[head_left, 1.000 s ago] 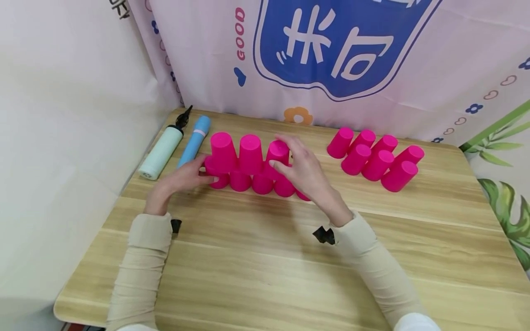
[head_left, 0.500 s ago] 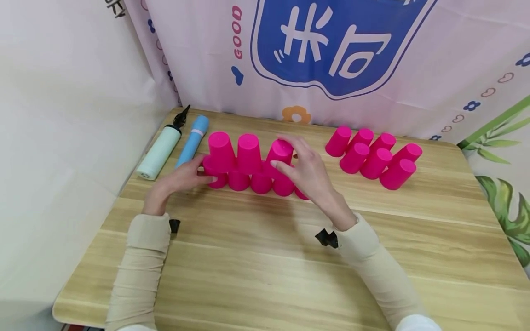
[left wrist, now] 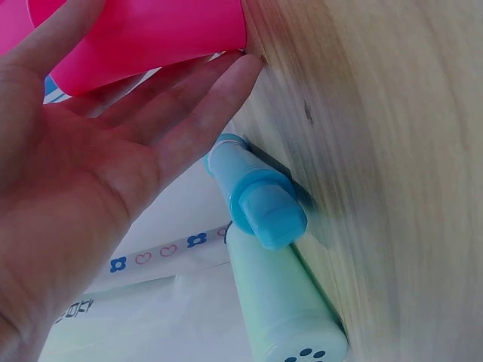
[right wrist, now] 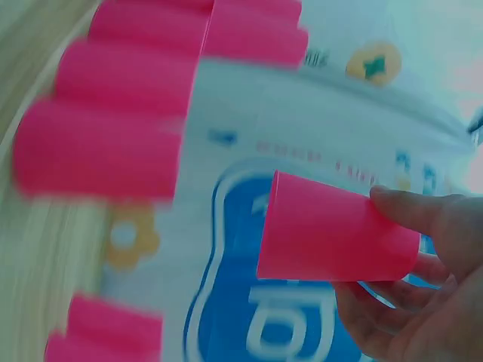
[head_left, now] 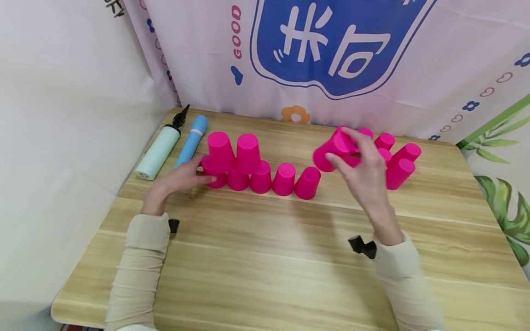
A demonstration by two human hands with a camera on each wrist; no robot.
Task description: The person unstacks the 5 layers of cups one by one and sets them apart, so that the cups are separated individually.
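A row of several inverted pink cups (head_left: 284,179) runs along the table in the head view. Two more pink cups (head_left: 248,154) sit on top of its left part. My left hand (head_left: 181,178) holds the leftmost lower cup (left wrist: 158,45), thumb in front and fingers behind it. To the right of the row, my right hand (head_left: 366,174) grips a single pink cup (right wrist: 339,230) in the air, tilted, between thumb and fingers. Behind that hand stands a group of inverted pink cups (head_left: 400,174), partly hidden by it.
A pale green hand pump (head_left: 158,152) with a black nozzle lies at the table's left edge. Next to it lies a blue cylinder (head_left: 192,141) with a pale band. A printed curtain (head_left: 207,69) hangs behind the wooden table (head_left: 256,271).
My right hand has lifted the third upper cup off the row and carried it right, to the separate cup group. The left hand has stayed at the leftmost cup.
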